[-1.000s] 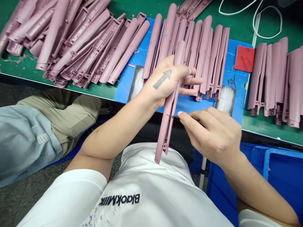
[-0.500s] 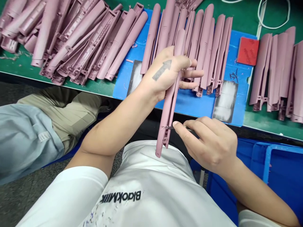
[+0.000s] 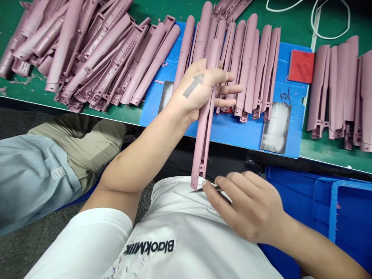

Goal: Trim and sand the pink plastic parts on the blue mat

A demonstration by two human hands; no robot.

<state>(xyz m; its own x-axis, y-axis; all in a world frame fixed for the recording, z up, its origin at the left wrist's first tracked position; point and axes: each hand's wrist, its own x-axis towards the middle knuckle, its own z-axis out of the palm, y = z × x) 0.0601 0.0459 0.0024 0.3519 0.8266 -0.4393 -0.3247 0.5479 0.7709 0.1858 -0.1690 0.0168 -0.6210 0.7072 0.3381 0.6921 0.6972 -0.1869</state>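
Note:
My left hand (image 3: 200,90) is wrapped round a long, hollow pink plastic housing (image 3: 202,143), with some fingers stretched out past it. The housing slants down toward my body, its slotted side facing right and its hinge-like end lowest. Below that end, my right hand (image 3: 250,205) pinches a thin, pointed knife-like blade (image 3: 198,190) whose tip points left. The blade lies just under the housing's lower end; whether it touches cannot be told. Most of its handle is hidden in my fingers. Behind my left hand, a row of similar pink housings (image 3: 244,69) lies on a blue sheet (image 3: 232,138).
A heap of pink housings (image 3: 95,58) covers the left of the green table (image 3: 325,153). More housings (image 3: 337,89) lie at right, near a red block (image 3: 301,66) and a white cable (image 3: 312,23). Blue bins (image 3: 322,186) stand below right. Another person's legs (image 3: 95,143) are at left.
My right hand has moved down with the blade, from the housing's slot to below its lower end. My left hand still holds the housing, shifted slightly left.

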